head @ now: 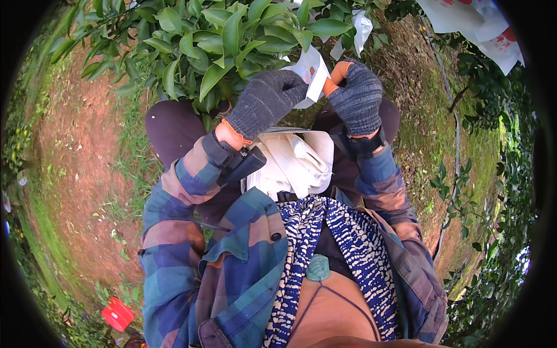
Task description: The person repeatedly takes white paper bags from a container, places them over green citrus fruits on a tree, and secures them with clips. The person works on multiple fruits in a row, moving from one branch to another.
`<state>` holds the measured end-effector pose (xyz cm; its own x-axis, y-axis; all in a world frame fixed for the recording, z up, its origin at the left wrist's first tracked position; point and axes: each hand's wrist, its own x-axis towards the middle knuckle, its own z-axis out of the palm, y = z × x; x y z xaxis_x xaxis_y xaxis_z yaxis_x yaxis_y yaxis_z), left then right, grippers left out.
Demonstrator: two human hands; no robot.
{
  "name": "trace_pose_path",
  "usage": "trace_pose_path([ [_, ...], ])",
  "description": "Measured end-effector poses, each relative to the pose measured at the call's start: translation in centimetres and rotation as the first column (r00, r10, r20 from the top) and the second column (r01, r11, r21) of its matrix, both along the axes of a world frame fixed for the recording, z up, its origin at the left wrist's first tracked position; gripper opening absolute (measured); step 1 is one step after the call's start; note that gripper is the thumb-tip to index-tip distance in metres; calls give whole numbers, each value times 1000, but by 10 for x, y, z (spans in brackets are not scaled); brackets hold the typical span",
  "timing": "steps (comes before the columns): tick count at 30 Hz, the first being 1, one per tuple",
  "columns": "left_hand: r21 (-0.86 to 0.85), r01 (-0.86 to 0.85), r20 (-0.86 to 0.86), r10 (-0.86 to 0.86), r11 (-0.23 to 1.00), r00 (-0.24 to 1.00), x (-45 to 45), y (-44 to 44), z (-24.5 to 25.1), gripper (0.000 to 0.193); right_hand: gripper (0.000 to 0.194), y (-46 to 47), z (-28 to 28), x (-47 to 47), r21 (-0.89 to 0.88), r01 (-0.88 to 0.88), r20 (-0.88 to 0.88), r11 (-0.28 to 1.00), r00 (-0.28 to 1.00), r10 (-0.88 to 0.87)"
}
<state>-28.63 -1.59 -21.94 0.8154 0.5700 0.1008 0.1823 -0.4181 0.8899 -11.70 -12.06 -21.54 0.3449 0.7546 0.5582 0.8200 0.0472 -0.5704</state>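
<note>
My left hand (270, 101), in a dark grey knit glove with an orange cuff, pinches the left side of a white paper bag (321, 78). From the right, my right hand (357, 96), gloved in grey with orange fingers, grips the same bag at its edge, one fingertip inside the fold. The bag is up against the leafy branches of a fruit tree (233, 39); whatever it encloses is hidden. Below my hands, between my knees, a white open container (324, 143) at my waist holds a stack of folded white paper bags (291, 163).
More white paper bags (362, 30) hang among the leaves. Large printed paper sheets (478, 26) jut in at the upper right. A dark hose (457, 143) runs along the ground at right, beside low foliage (452, 195). A red plastic container (117, 314) lies at lower left.
</note>
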Motion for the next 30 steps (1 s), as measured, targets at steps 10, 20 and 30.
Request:
trace_pose_path([
  [10, 131, 0, 6, -1, 991, 1000, 4, -2, -15, 20, 26, -2, -2, -3, 15, -28, 0, 999, 1000, 28],
  [20, 676, 10, -3, -10, 737, 1000, -12, 10, -34, 13, 37, -25, -3, 8, -107, 128, 378, 986, 922, -78],
  [30, 44, -300, -158, 303, 953, 940, -48, 76, -95, 31, 18, 2, -11, 25, -312, -158, 124, 937, 971, 205],
])
